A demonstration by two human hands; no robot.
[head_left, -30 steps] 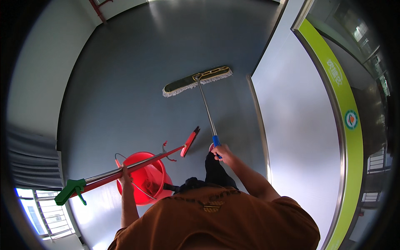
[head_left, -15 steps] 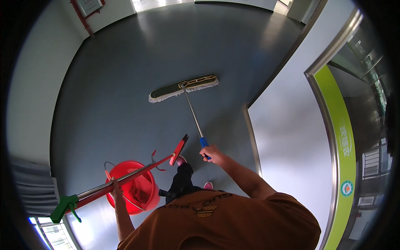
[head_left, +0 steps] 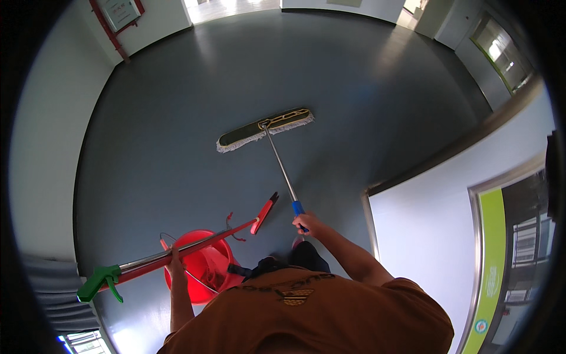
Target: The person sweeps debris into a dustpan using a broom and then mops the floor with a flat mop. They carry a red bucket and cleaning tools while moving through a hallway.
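My right hand (head_left: 306, 224) is closed around the blue grip of a dust mop (head_left: 282, 164). Its wide, dark green head (head_left: 265, 128) with a pale fringe lies flat on the floor ahead. In my left hand (head_left: 175, 266) are two long poles, side by side. One looks like a litter picker with a green trigger handle (head_left: 101, 283) and small prongs near the other end. The other is a red squeegee (head_left: 265, 213), its blade pointing ahead. Below the poles, beside my left arm, is a red bucket (head_left: 229, 252) with reddish contents; what bears it is hidden.
Grey floor (head_left: 153, 141) stretches ahead. A white wall panel with a metal-edged corner (head_left: 370, 203) stands close on my right, beside glass with a green band (head_left: 492, 248). A pale wall (head_left: 53, 135) runs along the left, with a grey curtain (head_left: 59, 292) nearby.
I have stepped forward, and the dust mop, poles and bucket have come along with me. The wall corner on the right has swung, showing more floor and a door beyond. Both hands keep their hold.
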